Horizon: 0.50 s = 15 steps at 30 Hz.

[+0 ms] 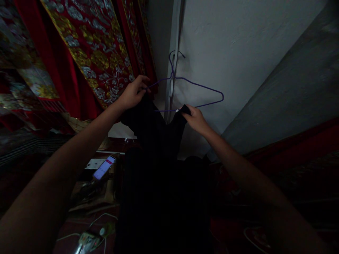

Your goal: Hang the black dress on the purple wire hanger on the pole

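I observe a grey wall (233, 46) filling the far right. Red embroidered hangings (95, 49), worked in gold and silver, cover the far left. The black garment (159, 137) hangs between the hands at centre; its lower outline merges with the dark, so I cannot certify where it ends. Behind it, the purple hanger (201, 85) stands upright before a pale vertical strip (173, 35), hook at top; its right shoulder is bare.

The left hand (135, 92) is at the hanger's left arm, thumb and forefinger closed on the wire, remaining fingers loosely extended. Cloth lies directly beneath it; I cannot tell whether that is pinched too. The right hand (196, 119) has its fingers folded tightly over the garment's right upper edge, near the hanger's lower bar.

Near left, I record a brown box-like holder (109, 192); its contents are too dark to identify. By its far end lies a phone (104, 168), screen lit, with a pale flat item (94, 163) just left of it. Nearer, a power strip (88, 240) sits beside a thin white cord (103, 214).
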Each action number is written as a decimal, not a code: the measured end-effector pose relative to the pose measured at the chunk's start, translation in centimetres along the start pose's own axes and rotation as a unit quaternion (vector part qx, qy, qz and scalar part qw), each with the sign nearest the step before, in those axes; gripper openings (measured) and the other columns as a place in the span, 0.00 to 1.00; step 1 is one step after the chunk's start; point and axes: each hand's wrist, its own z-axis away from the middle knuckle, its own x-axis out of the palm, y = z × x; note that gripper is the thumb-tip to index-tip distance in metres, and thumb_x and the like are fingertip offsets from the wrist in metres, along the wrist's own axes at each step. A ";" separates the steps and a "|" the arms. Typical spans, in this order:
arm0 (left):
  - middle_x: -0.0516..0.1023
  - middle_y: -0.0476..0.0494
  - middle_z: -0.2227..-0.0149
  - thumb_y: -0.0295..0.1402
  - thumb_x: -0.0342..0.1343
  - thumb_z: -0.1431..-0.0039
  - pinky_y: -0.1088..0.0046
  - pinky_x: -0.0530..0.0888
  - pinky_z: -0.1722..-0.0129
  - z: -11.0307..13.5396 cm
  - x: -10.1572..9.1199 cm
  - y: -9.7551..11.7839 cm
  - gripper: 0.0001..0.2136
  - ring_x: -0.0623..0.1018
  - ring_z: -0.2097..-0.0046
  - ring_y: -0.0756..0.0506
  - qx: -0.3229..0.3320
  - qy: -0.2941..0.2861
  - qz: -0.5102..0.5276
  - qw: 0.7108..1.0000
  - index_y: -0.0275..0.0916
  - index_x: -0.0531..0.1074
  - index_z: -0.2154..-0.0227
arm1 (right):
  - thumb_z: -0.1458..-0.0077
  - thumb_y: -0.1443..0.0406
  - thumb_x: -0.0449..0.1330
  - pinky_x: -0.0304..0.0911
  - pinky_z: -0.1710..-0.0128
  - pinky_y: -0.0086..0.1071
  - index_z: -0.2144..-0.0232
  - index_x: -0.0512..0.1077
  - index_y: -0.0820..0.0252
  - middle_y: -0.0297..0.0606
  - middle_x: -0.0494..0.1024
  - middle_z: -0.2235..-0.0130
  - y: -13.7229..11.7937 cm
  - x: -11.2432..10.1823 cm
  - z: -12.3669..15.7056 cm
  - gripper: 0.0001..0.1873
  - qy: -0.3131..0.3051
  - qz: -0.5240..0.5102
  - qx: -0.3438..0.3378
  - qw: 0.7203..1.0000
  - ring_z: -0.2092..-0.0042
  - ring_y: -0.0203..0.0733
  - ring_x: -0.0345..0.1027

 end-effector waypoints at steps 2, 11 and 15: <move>0.79 0.42 0.61 0.27 0.50 0.40 0.61 0.73 0.49 0.1 -0.2 -0.1 0.18 0.78 0.57 0.43 0.001 -0.018 -0.036 0.999 0.36 0.71 0.48 | 0.46 0.65 0.56 0.66 0.46 0.44 0.58 0.76 0.57 0.40 0.80 0.55 0.8 -1.5 -0.2 0.14 0.070 0.002 -0.021 0.997 0.50 0.48 0.73; 0.74 0.37 0.49 0.29 0.51 0.38 0.51 0.64 0.37 -0.8 -0.8 -2.2 0.12 0.72 0.44 0.37 0.012 0.000 -0.128 0.992 0.36 0.74 0.54 | 0.55 0.57 0.69 0.73 0.53 0.48 0.64 0.78 0.58 0.40 0.82 0.64 4.6 -11.2 -3.9 0.15 0.125 -0.096 0.141 0.977 0.56 0.53 0.77; 0.75 0.37 0.52 0.35 0.50 0.34 0.52 0.64 0.37 -0.4 -0.7 -4.2 0.11 0.72 0.43 0.37 -0.046 0.082 -0.099 0.991 0.37 0.73 0.55 | 0.62 0.59 0.74 0.74 0.58 0.45 0.70 0.78 0.56 0.39 0.81 0.70 2.9 -13.4 -3.9 0.15 -0.042 -0.155 0.227 0.961 0.64 0.50 0.77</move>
